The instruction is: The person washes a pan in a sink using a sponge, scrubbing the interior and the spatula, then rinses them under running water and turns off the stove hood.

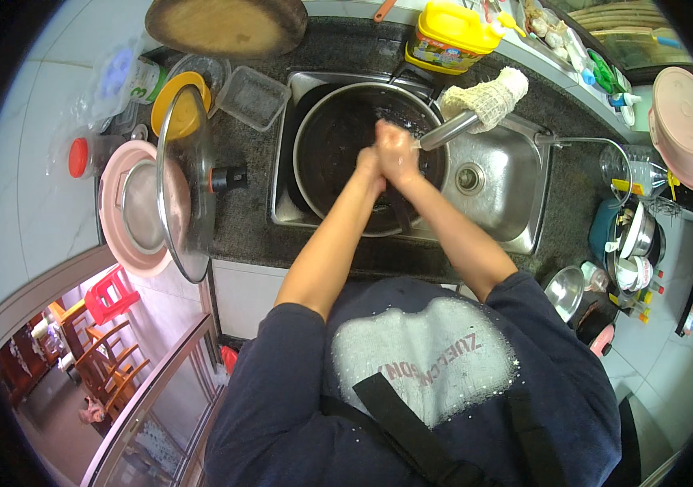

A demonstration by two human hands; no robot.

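Over a large dark wok [331, 143] my two hands are pressed together, wet and slightly blurred. My left hand [370, 163] lies against the lower left side of my right hand [397, 151]. Whether anything is held between them is hidden. The wok rests in the left basin of a stainless steel double sink [507, 201], with some water and whitish specks inside it. A metal faucet spout [448, 130] reaches over the wok, its end beside my right hand. Pale netted cloth [486, 97] wraps the faucet's upper part.
Left of the sink are a glass lid [191, 201] standing on edge, a pink basin [116, 231] with a strainer [139, 210], a yellow bowl [179, 119] and a clear plastic container [253, 97]. Behind stand a round wooden board [224, 27] and a yellow jug [450, 36]. Dishes [635, 268] crowd the right.
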